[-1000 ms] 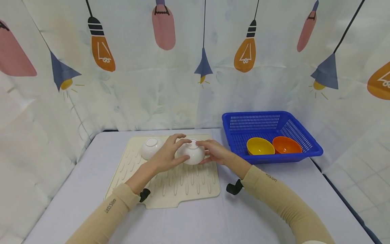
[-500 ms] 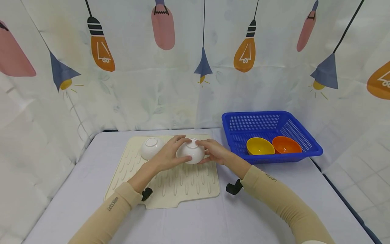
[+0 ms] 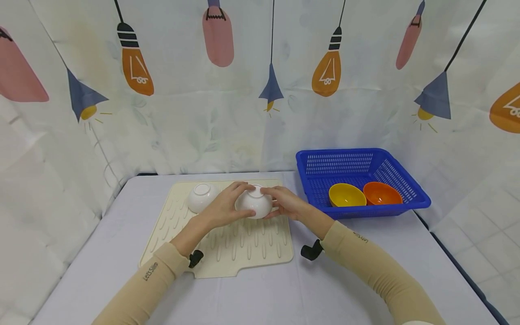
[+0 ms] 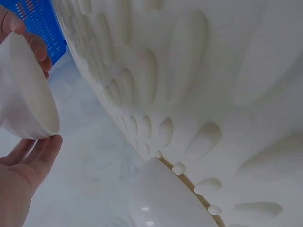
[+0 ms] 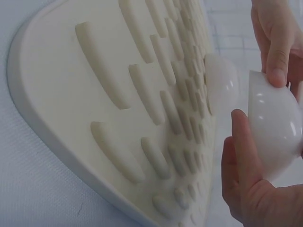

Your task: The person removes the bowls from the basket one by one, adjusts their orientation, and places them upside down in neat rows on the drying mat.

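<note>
A white bowl (image 3: 249,205) is held upside down over the cream drying mat (image 3: 243,253), its foot ring facing up. My left hand (image 3: 221,207) grips its left side, thumb on the front and fingers near the foot. On the right side, my right hand (image 3: 287,203) holds the same bowl (image 5: 274,127) between base and rim. Both wrist views show a gap between the rim and the mat (image 4: 227,85). A second white bowl (image 3: 200,197) rests upside down on the mat's back left, partly hidden by my left hand.
A blue plastic basket (image 3: 363,212) stands on the table (image 3: 260,300) at the back right. Inside it sit a yellow bowl (image 3: 346,195) and an orange bowl (image 3: 382,194), both right way up. A lamp-print curtain (image 3: 239,126) hangs behind the table.
My left hand has shifted slightly right and its fingers and thumb have come in closer on the bowl. The right hand and the bowl look almost still.
</note>
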Action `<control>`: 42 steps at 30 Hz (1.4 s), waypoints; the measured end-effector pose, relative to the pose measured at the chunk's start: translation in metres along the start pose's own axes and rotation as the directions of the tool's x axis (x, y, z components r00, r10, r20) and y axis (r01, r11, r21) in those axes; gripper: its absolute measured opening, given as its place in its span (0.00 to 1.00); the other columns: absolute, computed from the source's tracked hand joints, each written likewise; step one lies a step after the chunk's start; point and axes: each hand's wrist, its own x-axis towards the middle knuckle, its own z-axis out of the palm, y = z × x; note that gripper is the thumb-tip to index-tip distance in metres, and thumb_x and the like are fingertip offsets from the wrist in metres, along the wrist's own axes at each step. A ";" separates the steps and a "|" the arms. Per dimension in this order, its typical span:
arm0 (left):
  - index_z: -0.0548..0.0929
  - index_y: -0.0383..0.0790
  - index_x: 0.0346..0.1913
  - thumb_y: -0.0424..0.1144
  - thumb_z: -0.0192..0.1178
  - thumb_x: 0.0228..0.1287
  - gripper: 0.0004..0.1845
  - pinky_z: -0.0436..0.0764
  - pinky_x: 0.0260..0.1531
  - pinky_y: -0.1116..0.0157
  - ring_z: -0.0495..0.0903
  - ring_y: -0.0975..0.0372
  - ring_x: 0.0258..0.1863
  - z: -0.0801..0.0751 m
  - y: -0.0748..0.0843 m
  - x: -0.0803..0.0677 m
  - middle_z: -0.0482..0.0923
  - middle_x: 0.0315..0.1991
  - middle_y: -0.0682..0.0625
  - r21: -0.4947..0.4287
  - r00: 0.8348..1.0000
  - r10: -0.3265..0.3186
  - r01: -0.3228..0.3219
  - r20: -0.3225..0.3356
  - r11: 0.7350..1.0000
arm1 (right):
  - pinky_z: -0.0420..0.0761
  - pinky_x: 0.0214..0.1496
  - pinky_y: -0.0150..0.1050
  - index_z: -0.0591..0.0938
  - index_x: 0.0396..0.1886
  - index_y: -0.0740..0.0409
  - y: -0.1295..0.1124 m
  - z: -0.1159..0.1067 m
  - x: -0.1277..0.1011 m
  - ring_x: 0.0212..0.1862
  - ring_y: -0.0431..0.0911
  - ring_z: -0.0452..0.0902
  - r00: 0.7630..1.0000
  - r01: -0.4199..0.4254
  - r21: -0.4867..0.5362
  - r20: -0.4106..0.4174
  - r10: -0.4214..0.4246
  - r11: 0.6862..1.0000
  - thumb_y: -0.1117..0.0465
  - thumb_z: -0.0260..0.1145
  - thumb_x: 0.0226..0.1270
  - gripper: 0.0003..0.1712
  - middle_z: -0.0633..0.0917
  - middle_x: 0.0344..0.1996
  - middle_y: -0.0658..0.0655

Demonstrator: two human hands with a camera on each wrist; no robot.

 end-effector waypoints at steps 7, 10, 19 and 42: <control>0.76 0.41 0.65 0.47 0.77 0.60 0.33 0.76 0.61 0.47 0.73 0.49 0.64 0.000 0.000 -0.001 0.72 0.65 0.43 0.004 1.000 0.005 -0.005 -0.003 1.000 | 0.88 0.43 0.48 0.66 0.68 0.67 0.001 0.000 -0.001 0.55 0.58 0.80 1.000 0.002 -0.001 0.018 -0.002 1.000 0.47 0.60 0.79 0.33 0.70 0.62 0.67; 0.76 0.40 0.64 0.47 0.77 0.60 0.33 0.76 0.61 0.48 0.74 0.49 0.64 0.000 0.000 -0.001 0.73 0.64 0.43 0.005 1.000 0.007 -0.007 -0.008 1.000 | 0.88 0.44 0.48 0.65 0.69 0.68 0.000 -0.001 -0.002 0.56 0.59 0.79 1.000 0.007 0.000 0.025 -0.007 1.000 0.47 0.59 0.79 0.34 0.69 0.63 0.67; 0.78 0.41 0.63 0.48 0.77 0.59 0.32 0.75 0.63 0.48 0.74 0.49 0.64 -0.003 -0.001 -0.002 0.74 0.64 0.44 0.025 1.000 -0.005 0.006 -0.010 1.000 | 0.87 0.48 0.49 0.66 0.70 0.68 -0.001 -0.003 -0.004 0.60 0.60 0.76 0.999 0.010 -0.010 0.052 -0.009 1.000 0.49 0.61 0.78 0.34 0.70 0.64 0.67; 0.79 0.39 0.61 0.48 0.78 0.58 0.31 0.74 0.64 0.49 0.73 0.49 0.65 -0.005 -0.006 -0.004 0.75 0.63 0.44 0.021 0.999 0.018 -0.017 -0.039 1.000 | 0.76 0.65 0.53 0.64 0.77 0.58 0.001 -0.015 -0.010 0.70 0.59 0.68 0.974 0.228 -0.489 0.099 -0.206 0.842 0.55 0.77 0.64 0.47 0.71 0.69 0.64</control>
